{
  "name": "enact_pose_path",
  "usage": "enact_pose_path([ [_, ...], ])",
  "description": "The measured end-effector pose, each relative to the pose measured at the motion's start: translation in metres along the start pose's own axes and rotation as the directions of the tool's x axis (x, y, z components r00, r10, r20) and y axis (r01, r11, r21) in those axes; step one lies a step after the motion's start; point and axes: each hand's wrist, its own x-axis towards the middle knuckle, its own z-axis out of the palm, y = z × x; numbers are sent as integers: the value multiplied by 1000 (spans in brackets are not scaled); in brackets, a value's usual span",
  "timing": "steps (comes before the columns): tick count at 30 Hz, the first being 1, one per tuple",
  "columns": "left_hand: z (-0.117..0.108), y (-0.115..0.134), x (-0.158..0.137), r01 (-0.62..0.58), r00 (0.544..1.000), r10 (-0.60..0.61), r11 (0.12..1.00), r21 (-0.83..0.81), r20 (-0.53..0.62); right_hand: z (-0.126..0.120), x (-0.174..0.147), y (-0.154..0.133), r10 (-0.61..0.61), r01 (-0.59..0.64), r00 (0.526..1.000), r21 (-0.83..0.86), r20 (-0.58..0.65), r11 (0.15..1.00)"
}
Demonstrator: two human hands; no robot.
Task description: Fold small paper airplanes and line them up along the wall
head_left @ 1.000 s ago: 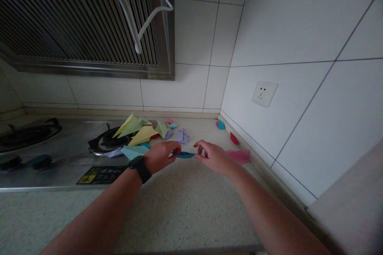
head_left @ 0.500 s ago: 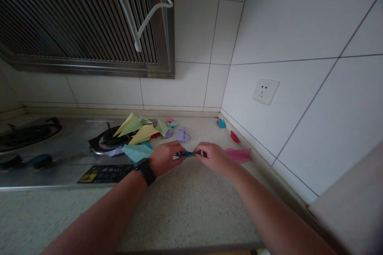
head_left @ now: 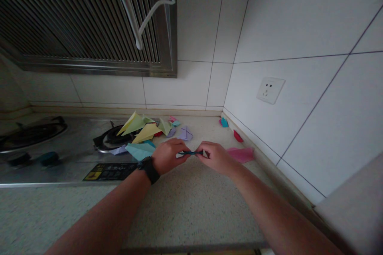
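A speckled worktop (head_left: 185,203) runs along a white tiled wall, with a slatted range hood (head_left: 86,20) overhead and a steel gas hob (head_left: 60,155) set into its left part. A wall socket (head_left: 270,90) sits on the right-hand tiles. Across the hob's right burner and the worktop's back edge lies a scatter of folded paper pieces (head_left: 143,131): yellow, green, light blue and lilac ones, several shaped like darts. Toward the back right corner lie a small teal piece (head_left: 224,122) and a small red piece (head_left: 238,136), and a larger pink sheet (head_left: 241,154) lies near the right edge.

Over the middle of the worktop, the left hand (head_left: 168,156), with a dark watch (head_left: 149,168) at its wrist, and the right hand (head_left: 216,157) each pinch one end of a dark teal paper strip (head_left: 190,152), fingers closed on it, holding it level between them just above the surface.

Judging by the finished shapes already lying about, a good share of the folding looks done; this strip appears to be mid-fold, pressed narrow and flat, with its final shape not yet formed. It is thin, edge-on to the camera, and too small to read its creases.
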Motion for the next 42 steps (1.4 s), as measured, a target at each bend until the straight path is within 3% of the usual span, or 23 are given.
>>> enact_pose_path([
  [8, 1, 2, 2, -62, 998, 62, 998, -1, 4, 4, 2, -7, -65, 66, 998, 32, -23, 997],
  [14, 2, 2, 1, -40, 999, 40, 999, 0, 4, 10, 4, -6, 21, -21, 1000, 24, -17, 999],
  [18, 4, 3, 1, 82, 996, -86, 992, -95, -35, 12, 5, -3, 136, -127, 989, 144, -53, 981],
  [21, 6, 4, 2, 256, 952, -291, 925, -281, -94, 14, 7, 1, 265, -218, 959, 343, -98, 914],
  [23, 7, 4, 3, 308, 918, -386, 840, -447, -94, 15, 9, 4, 325, -239, 938, 462, -116, 854],
  [26, 8, 4, 5, 325, 910, -415, 741, -588, -20, 17, 10, 8, 389, -272, 917, 585, -83, 765],
  [31, 8, 5, 6, 345, 917, -391, 692, -634, 72, 22, 8, 7, 362, -297, 931, 692, 55, 658],
  [35, 9, 5, 5, 360, 915, -388, 672, -647, 106, 21, 7, 4, 310, -294, 946, 664, 98, 688],
  [42, 10, 7, 5, 349, 929, -360, 780, -519, 84, 20, 7, 4, 310, -281, 950, 563, 46, 778],
])
